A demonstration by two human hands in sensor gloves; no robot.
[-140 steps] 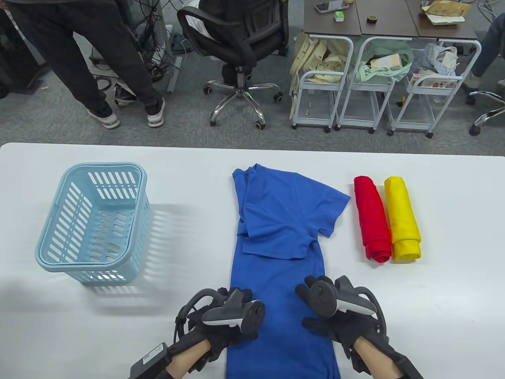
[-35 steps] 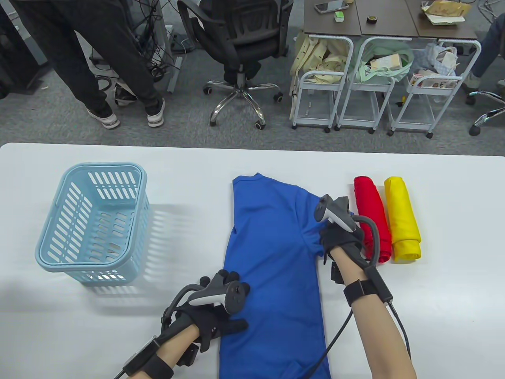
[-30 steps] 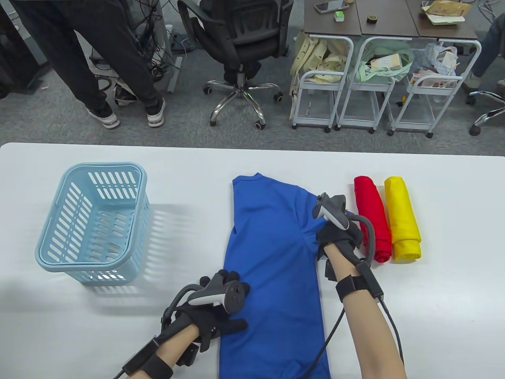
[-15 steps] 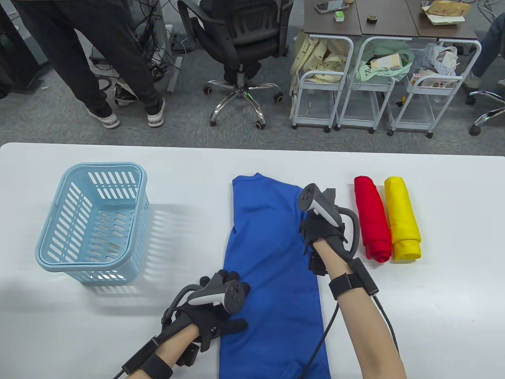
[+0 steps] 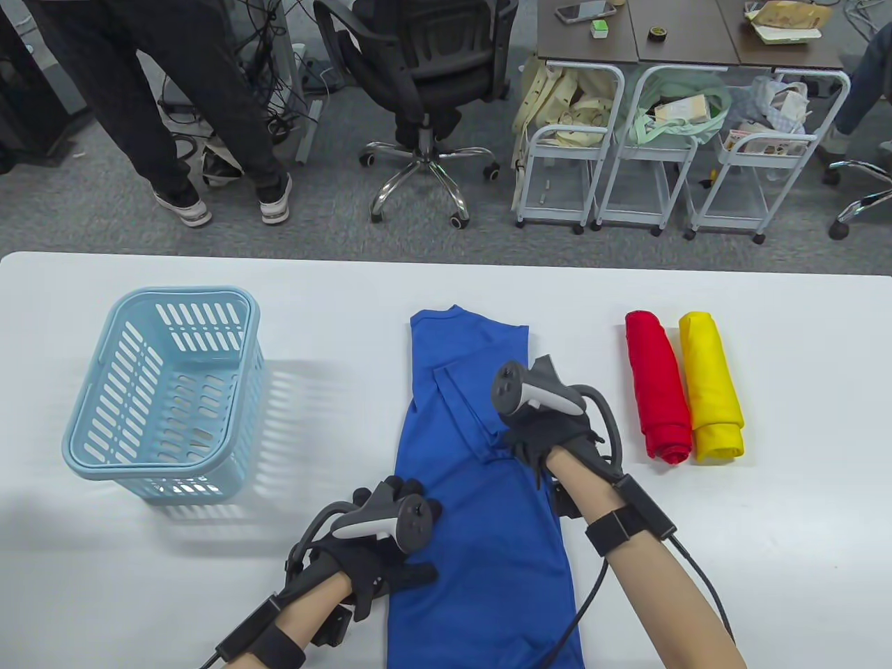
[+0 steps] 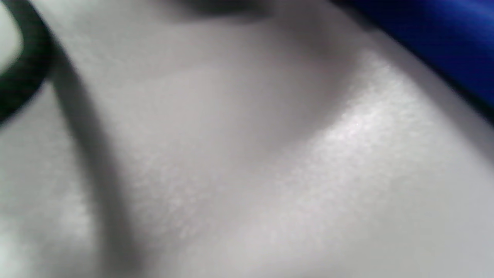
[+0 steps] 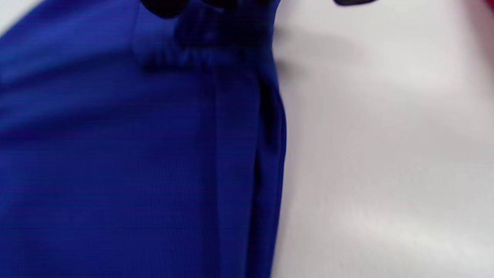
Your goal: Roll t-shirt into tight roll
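1. A light blue basket [image 5: 164,394] is sitting on the white table [image 5: 766,529], toward its left end.
2. A red roll [image 5: 657,387] is lying well right of the basket.
3. A yellow roll [image 5: 711,387] is lying just beside the red one, farther from the basket.
4. A black office chair [image 5: 425,77] is standing on the floor beyond the basket.
5. A person in dark trousers [image 5: 188,104] is standing beyond the basket.

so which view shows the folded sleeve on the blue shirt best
The table view: the sleeve lies folded across the blue shirt, with the right hand on it. The right wrist view shows only blurred blue cloth close up; the left wrist view only a blue corner.
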